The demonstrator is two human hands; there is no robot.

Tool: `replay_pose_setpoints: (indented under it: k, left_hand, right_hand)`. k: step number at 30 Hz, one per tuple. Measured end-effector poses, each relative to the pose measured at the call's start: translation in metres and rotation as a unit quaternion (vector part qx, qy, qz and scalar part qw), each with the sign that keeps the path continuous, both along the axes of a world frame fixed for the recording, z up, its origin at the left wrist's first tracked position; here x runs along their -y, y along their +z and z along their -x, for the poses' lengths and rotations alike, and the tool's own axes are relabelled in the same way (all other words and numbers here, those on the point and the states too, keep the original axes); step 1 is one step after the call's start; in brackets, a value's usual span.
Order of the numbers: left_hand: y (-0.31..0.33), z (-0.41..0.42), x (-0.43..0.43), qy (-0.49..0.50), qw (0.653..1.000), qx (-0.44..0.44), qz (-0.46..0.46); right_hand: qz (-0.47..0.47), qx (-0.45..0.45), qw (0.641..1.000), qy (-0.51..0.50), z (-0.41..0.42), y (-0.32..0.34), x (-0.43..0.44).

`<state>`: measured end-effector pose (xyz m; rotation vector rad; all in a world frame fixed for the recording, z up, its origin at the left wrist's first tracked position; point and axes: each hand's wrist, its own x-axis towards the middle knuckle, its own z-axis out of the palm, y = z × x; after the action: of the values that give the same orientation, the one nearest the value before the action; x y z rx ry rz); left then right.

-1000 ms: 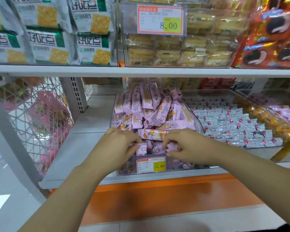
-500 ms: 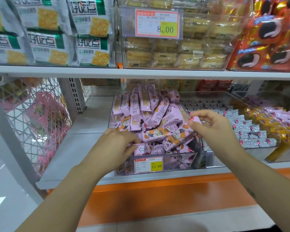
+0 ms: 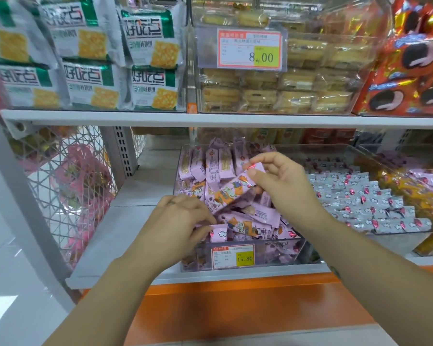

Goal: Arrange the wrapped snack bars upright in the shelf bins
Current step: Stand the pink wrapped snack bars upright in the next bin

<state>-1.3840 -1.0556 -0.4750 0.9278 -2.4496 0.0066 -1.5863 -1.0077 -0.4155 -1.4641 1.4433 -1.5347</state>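
One pink snack bar (image 3: 233, 193) is pinched by its end in the right hand (image 3: 283, 181), tilted above the clear bin (image 3: 280, 253), apparently bound for the upright back row (image 3: 211, 166), while the left hand (image 3: 178, 221) grips loose bars (image 3: 250, 228) at the front, seemingly steadying them.

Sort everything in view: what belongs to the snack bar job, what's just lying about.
Job: right hand pinching a lifted bar; left hand among the loose bars; upright bars at the back; clear bin.
Lying about: cracker packs; silver-wrapped sweets; red cookie bags; wire basket.
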Motion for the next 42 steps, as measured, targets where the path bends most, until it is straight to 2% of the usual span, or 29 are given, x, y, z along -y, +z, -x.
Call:
replay_pose_setpoints:
  k: [3,9,15,20,23,25,27,30,34,38,40,42]
  left_hand:
    - [0.001,-0.002,-0.001,-0.003,1.000,0.003,0.000]
    - [0.000,-0.004,-0.001,-0.003,1.000,0.003,-0.010]
    - [0.002,-0.004,0.000,0.008,1.000,-0.005,-0.026]
    - [0.005,-0.004,-0.002,0.018,0.998,-0.003,-0.067]
    - [0.005,-0.004,-0.002,0.013,0.997,-0.015,-0.074]
    - [0.005,-0.004,-0.001,0.012,0.997,-0.018,-0.074]
    - [0.005,-0.004,-0.001,0.013,0.997,-0.017,-0.072]
    - [0.005,-0.004,-0.002,0.006,0.997,-0.024,-0.073]
    - [0.004,-0.004,-0.002,0.004,0.997,-0.028,-0.065]
    - [0.003,-0.003,-0.002,0.008,0.997,-0.027,-0.072]
    - [0.003,-0.002,-0.003,0.014,0.997,-0.019,-0.073]
    - [0.002,-0.001,-0.004,0.017,0.997,-0.015,-0.074]
  right_hand:
    - [0.007,-0.008,1.000,0.005,-0.014,0.001,0.013]
    - [-0.041,-0.051,0.997,0.029,-0.033,-0.005,0.031]
    - [0.081,-0.040,0.996,-0.021,-0.029,-0.002,0.033]
    - [0.065,-0.245,0.963,-0.092,-0.029,-0.014,0.062]
    - [0.053,-0.385,0.909,-0.148,-0.025,-0.013,0.072]
    - [0.045,-0.435,0.883,-0.169,-0.023,-0.008,0.075]
    - [0.032,-0.431,0.889,-0.151,-0.023,-0.003,0.077]
    - [0.009,-0.462,0.879,-0.116,-0.024,-0.001,0.076]
    - [0.020,-0.473,0.874,-0.108,-0.020,-0.001,0.072]
    - [0.044,-0.440,0.893,-0.083,-0.004,0.001,0.045]
    - [0.035,-0.401,0.915,-0.034,0.008,0.000,0.024]
    - [-0.020,-0.390,0.919,0.051,0.019,-0.002,0.002]
